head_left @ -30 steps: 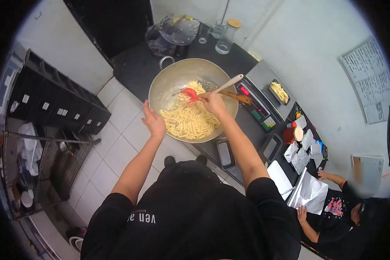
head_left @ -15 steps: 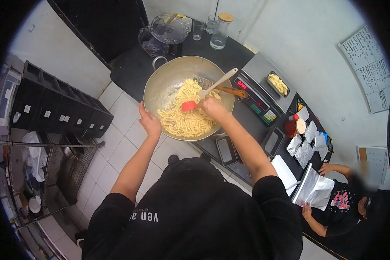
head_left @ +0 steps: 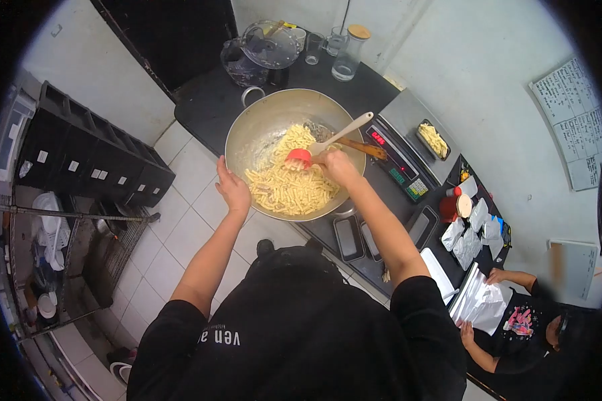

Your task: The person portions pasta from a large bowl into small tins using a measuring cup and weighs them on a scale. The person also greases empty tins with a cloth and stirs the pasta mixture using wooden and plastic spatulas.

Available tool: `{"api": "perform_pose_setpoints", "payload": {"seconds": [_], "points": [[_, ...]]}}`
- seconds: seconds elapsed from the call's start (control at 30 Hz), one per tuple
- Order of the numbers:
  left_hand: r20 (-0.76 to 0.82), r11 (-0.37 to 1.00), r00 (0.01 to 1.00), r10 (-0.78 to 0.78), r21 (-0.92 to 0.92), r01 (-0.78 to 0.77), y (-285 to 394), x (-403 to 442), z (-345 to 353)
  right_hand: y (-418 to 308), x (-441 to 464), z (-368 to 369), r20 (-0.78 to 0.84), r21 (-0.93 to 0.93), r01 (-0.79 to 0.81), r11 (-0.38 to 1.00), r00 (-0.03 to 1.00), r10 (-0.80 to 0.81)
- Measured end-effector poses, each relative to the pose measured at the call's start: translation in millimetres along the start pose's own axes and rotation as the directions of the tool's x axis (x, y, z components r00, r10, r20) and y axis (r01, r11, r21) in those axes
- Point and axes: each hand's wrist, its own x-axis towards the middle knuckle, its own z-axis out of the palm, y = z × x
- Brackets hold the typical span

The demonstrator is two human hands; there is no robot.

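A wide metal pot (head_left: 244, 134) of short, pale pasta (head_left: 294, 197) stands at the counter's edge, partly overhanging it. My left hand (head_left: 234, 191) holds its near left rim from outside. In my right hand (head_left: 338, 166) is a red measuring cup (head_left: 299, 156), low over the pasta, with some pasta at its mouth. The hand hides the cup's handle. A pale-handled spoon or spatula (head_left: 354, 125) and a wooden utensil (head_left: 368, 148) lean on the pot's right side. Right of the pot, a digital scale (head_left: 398, 160) bears a black tray of pasta (head_left: 433, 139).
Black trays (head_left: 348, 237) lie by the counter's near edge. Foil-covered packs (head_left: 467, 247) and a red-sided jar (head_left: 456, 206) are farther right, where a co-worker handles foil (head_left: 478, 304). A glass bottle (head_left: 350, 57) and a clear lid (head_left: 269, 45) are behind the pot.
My right hand has turned the red measuring cup, and pasta now shows at its mouth. My left hand keeps its place on the pot. The co-worker's foil has shifted; the whole view has tilted slightly.
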Motion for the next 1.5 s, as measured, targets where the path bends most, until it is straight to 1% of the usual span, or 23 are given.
{"api": "perform_pose_setpoints", "payload": {"seconds": [0.07,0.17,0.23,0.37,0.43,0.57,0.63,0.67,0.73,0.77,0.83,0.87,0.93,0.97,1.0,1.07,1.13,1.2,1.27,1.3,1.33,1.37,1.5], "points": [[0.014,1.0,1.0,0.02,0.002,-0.02,-2,-2,0,8,-7,10,-0.039,0.007,0.002,1.0,0.999,-0.002],[0.02,0.999,0.999,0.03,-0.022,-0.03,4,0,1,21,-11,19,0.018,-0.028,-0.047,0.998,0.999,0.047],[0.024,1.0,1.0,0.009,-0.023,-0.008,3,-1,-1,13,-14,7,0.008,0.022,-0.068,0.997,0.998,0.067],[0.035,1.0,0.999,-0.015,0.002,0.015,3,-1,-1,-2,-19,-23,0.035,0.006,-0.121,0.993,0.992,0.12],[0.007,0.997,0.999,0.051,0.049,-0.052,-2,0,0,-6,-24,-28,-0.115,0.121,-0.115,0.986,0.985,0.129],[-0.014,0.995,0.997,0.071,0.074,-0.069,-1,0,1,-5,-31,-35,-0.058,0.07,-0.187,0.98,0.98,0.191],[-0.002,0.997,1.0,0.013,0.071,-0.013,-1,0,1,-9,-36,-45,-0.073,0.203,-0.234,0.951,0.965,0.253],[0.003,0.997,1.0,0.015,0.069,-0.015,-1,-1,0,-10,-40,-51,-0.075,0.202,-0.238,0.95,0.963,0.257],[0.053,0.999,0.998,-0.016,0.039,0.014,3,-1,-3,-14,-47,-67,-0.027,0.384,-0.337,0.86,0.926,0.375],[0.068,0.999,0.998,-0.007,0.032,0.005,2,-1,-3,-10,-52,-72,-0.037,0.381,-0.348,0.857,0.92,0.39],[-0.012,0.995,0.999,0.038,0.092,-0.037,2,-2,0,1,-64,-85,-0.033,0.567,-0.36,0.741,0.889,0.457],[0.008,0.996,0.999,0.048,0.078,-0.048,1,-2,1,9,-71,-94,-0.045,0.561,-0.372,0.739,0.878,0.476],[-0.018,0.995,0.997,0.07,0.066,-0.069,7,-3,-3,29,-87,-117,-0.127,0.768,-0.21,0.606,0.876,0.464],[-0.003,0.996,0.997,0.075,0.054,-0.074,10,-4,-4,48,-99,-129,-0.061,0.746,-0.342,0.571,0.819,0.57],[0.004,0.995,0.998,0.067,0.079,-0.067,15,-5,-6,49,-110,-151,-0.1,0.77,-0.339,0.54,0.772,0.627],[0.02,0.993,0.998,0.061,0.096,-0.063,24,-7,-9,91,-136,-175,-0.271,0.668,-0.313,0.675,0.743,0.612],[0.028,0.995,0.999,0.025,0.099,-0.028,32,-9,-11,112,-158,-202,-0.408,0.486,-0.445,0.752,0.645,0.646],[0.043,0.996,0.999,0.02,0.082,-0.024,41,-12,-13,149,-176,-208,-0.532,0.294,-0.581,0.759,0.561,0.635],[0.053,0.997,0.998,0.015,0.07,-0.019,37,-12,-11,180,-185,-206,-0.652,0.026,-0.633,0.774,0.576,0.493],[0.0,0.989,0.994,0.105,0.105,-0.105,27,-10,-8,193,-185,-203,-0.655,0.026,-0.635,0.772,0.573,0.493],[-0.051,0.972,0.979,0.196,0.145,-0.187,23,-8,-6,203,-184,-199,-0.66,-0.052,-0.683,0.728,0.571,0.488],[-0.05,0.971,0.978,0.202,0.142,-0.193,19,-7,-5,214,-184,-196,-0.665,-0.127,-0.725,0.677,0.569,0.484],[-0.03,0.965,0.98,0.198,0.182,-0.19,20,-7,-6,230,-174,-190,-0.645,-0.174,-0.744,0.645,0.582,0.496]]}}
